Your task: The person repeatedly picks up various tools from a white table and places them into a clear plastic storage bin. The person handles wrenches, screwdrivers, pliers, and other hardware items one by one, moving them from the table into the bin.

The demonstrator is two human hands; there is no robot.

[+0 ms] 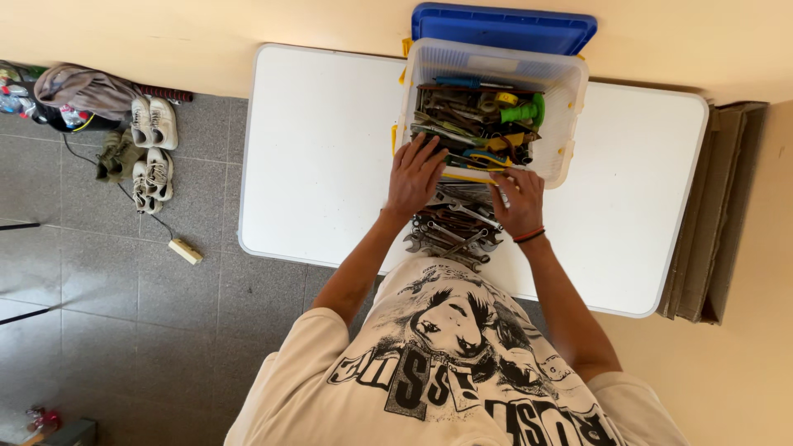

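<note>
Fingers of both hands at the near wall of a clear plastic tool bin on a white counter.

Head view: left hand lies palm down, fingers spread open over the bin's near edge, touching tools there. Right hand has fingers curled around a small metal piece; kind cannot be told. Clear rectangular plastic bin holds mixed hand tools, including a green-handled tool; its blue lid sits behind it. Pile of steel wrenches lies on the white rectangular counter, between the wrists. White sneakers on grey tiled floor, well apart.
</note>
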